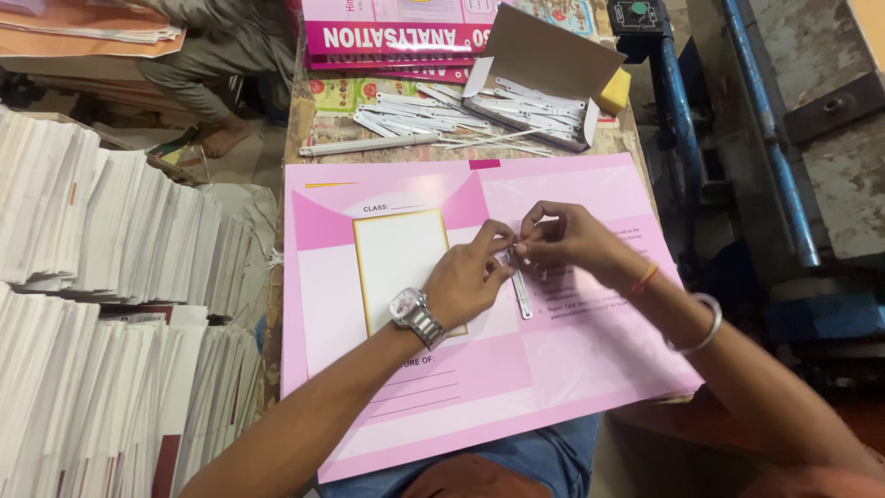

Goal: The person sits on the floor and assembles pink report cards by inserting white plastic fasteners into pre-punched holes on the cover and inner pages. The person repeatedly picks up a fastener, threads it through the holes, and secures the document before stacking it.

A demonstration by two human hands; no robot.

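A pink file cover lies open and flat on the table in front of me. At its centre fold lies a thin white metal fastener strip. My left hand, with a silver wristwatch, pinches the strip's upper end. My right hand, with a bangle and an orange thread on the wrist, meets it from the right, its fingertips on the same end. Both hands touch at the fold.
An open cardboard box of white fastener strips sits at the table's far end, with several loose strips beside it. Pink printed covers lie behind. Tall stacks of white sheets stand on the left. A blue machine frame is on the right. A seated person is at the far left.
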